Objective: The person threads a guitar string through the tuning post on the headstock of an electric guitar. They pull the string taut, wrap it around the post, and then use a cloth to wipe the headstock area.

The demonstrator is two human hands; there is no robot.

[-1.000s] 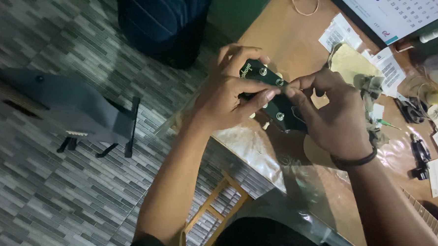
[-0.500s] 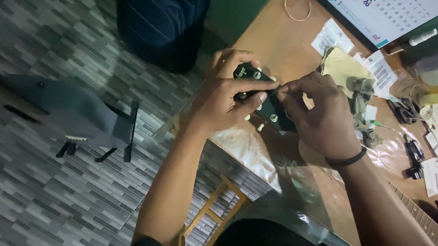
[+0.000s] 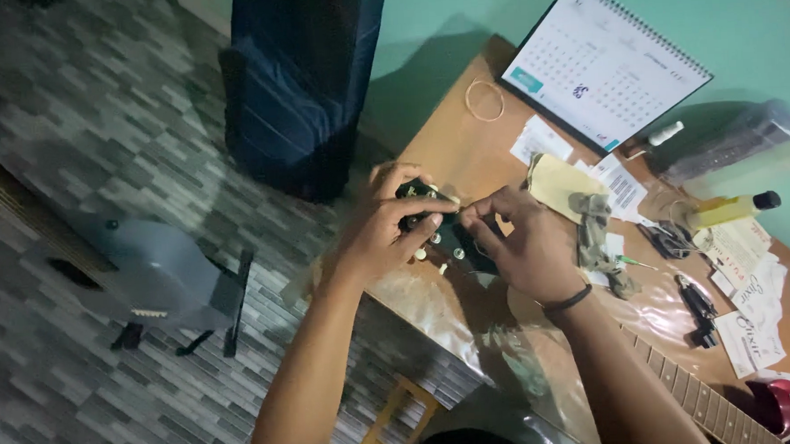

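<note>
A black guitar headstock (image 3: pixel 449 237) with pale tuning pegs lies at the near edge of a wooden table (image 3: pixel 463 157). My left hand (image 3: pixel 386 227) is closed around its tip from the left. My right hand (image 3: pixel 525 247), with a dark band on the wrist, pinches at the headstock from the right, fingertips almost meeting those of the left. The guitar neck (image 3: pixel 696 400) with frets runs toward a red body (image 3: pixel 785 409) at the lower right.
On the table: a desk calendar (image 3: pixel 606 66), a rubber band (image 3: pixel 485 100), paper slips (image 3: pixel 542 140), a yellow cloth (image 3: pixel 562 184), a yellow bottle (image 3: pixel 723 209), black pliers (image 3: pixel 699 311), clear plastic sheet (image 3: pixel 434 300). On the tiled floor stand a grey stand (image 3: pixel 162 281) and a dark blue bag (image 3: pixel 305 84).
The camera has tilted, so hands and table sit a little lower in view. Both hands stay on the headstock with only small finger movement.
</note>
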